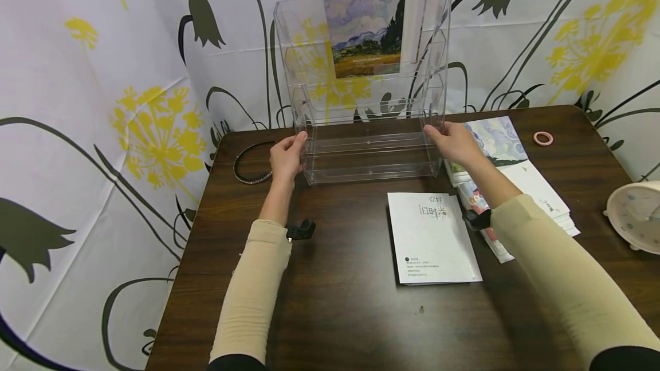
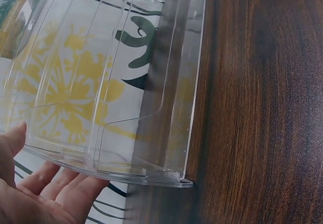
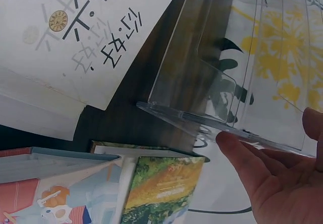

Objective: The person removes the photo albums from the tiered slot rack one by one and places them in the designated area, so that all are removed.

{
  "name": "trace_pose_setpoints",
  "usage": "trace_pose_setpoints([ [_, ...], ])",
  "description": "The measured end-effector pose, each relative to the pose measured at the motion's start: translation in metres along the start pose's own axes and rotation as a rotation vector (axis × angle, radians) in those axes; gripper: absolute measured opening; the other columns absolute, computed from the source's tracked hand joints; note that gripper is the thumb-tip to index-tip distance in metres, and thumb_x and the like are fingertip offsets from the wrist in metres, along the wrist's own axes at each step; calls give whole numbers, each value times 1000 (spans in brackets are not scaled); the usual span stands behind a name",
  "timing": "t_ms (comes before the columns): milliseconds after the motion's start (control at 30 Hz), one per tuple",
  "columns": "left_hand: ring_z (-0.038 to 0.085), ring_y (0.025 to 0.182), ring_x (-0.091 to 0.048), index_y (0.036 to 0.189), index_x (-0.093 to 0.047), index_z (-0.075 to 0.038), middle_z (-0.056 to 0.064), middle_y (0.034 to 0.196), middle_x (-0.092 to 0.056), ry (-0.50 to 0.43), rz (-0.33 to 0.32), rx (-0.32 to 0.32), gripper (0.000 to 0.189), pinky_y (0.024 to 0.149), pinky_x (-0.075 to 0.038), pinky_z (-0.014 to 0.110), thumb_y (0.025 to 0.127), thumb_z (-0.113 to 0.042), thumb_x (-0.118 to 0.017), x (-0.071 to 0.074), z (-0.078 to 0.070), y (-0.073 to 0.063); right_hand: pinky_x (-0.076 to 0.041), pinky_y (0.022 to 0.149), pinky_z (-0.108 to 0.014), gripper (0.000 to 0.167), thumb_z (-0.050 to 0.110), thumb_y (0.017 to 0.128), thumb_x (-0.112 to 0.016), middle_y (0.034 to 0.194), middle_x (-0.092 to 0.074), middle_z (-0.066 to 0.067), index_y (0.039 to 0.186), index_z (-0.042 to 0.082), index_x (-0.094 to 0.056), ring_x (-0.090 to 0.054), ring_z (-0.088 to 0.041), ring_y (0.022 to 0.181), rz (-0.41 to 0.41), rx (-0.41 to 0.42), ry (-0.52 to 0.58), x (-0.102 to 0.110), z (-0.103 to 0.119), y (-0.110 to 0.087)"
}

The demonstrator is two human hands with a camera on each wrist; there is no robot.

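The brown desk [image 1: 340,319] fills the lower frame. Near its back edge, upper centre, stands the clear rack [image 1: 368,143]. Books [image 1: 531,182] lie centre right; a photo album [image 1: 366,27] sits high in the rack, a white booklet [image 1: 433,239] right of lower centre. Left grip [image 1: 287,159] and right grip [image 1: 454,143] each pinch one side of the rack. Steadying or adjusting it seems the step in hand; the next move calls for even, level handling.

Rack [image 1: 371,175] is clear plastic, smooth, glossy, edges catch light. Tabletop [image 1: 335,314]: dark wood grain, low sheen. White booklet [image 1: 433,239]: paper, matt. Backdrop [image 1: 62,147]: printed cloth, creased, matt. Sleeves [image 1: 258,291]: matt cloth.
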State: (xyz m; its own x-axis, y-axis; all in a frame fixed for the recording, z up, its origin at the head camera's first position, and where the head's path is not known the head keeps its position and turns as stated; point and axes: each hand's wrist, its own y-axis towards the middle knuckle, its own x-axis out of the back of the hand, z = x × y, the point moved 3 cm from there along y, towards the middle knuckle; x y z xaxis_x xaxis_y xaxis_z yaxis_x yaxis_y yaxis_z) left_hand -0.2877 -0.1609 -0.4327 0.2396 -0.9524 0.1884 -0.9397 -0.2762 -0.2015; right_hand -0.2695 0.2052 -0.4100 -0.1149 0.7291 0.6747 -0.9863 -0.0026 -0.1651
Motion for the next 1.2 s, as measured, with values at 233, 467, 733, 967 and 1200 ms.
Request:
trace_pose_setpoints([
  [233,24,107,-54,122,-67,-9,4,104,-58,1,-7,-12,51,85,-56,43,91,-49,-67,0,0,0,-46,89,-56,74,58,101,-39,122,-57,-31,133,-8,-52,-55,-44,109,-3,-2,10,1,0,1],
  [467,21,103,-58,119,-69,-10,12,111,-62,11,-19,-15,50,78,-56,40,90,-51,-67,-2,-1,-1,-50,61,-34,59,54,101,-42,84,-59,-16,97,-3,-58,-65,-39,81,-50,3,37,2,-1,-1],
  [733,19,101,-59,119,-69,-10,9,106,-62,2,-24,-9,50,75,-56,38,90,-50,-68,-1,-1,-1,-52,59,-33,54,52,101,-46,63,-47,-2,92,-1,-57,-64,-32,69,-62,4,85,2,0,-1],
  [967,22,107,-58,122,-68,-9,14,114,-62,0,2,-16,50,84,-55,43,91,-49,-66,0,-1,-2,-57,77,-45,55,48,102,-47,76,-46,-6,106,-5,-61,-64,-37,87,-35,-33,141,1,2,0],
  [1200,27,112,-58,129,-63,-8,14,122,-62,-4,60,-101,51,87,-55,46,94,-46,-63,7,-2,1,-57,82,-44,58,46,102,-48,88,-47,-11,116,-8,-60,-59,-43,105,-16,-47,188,1,3,2],
])
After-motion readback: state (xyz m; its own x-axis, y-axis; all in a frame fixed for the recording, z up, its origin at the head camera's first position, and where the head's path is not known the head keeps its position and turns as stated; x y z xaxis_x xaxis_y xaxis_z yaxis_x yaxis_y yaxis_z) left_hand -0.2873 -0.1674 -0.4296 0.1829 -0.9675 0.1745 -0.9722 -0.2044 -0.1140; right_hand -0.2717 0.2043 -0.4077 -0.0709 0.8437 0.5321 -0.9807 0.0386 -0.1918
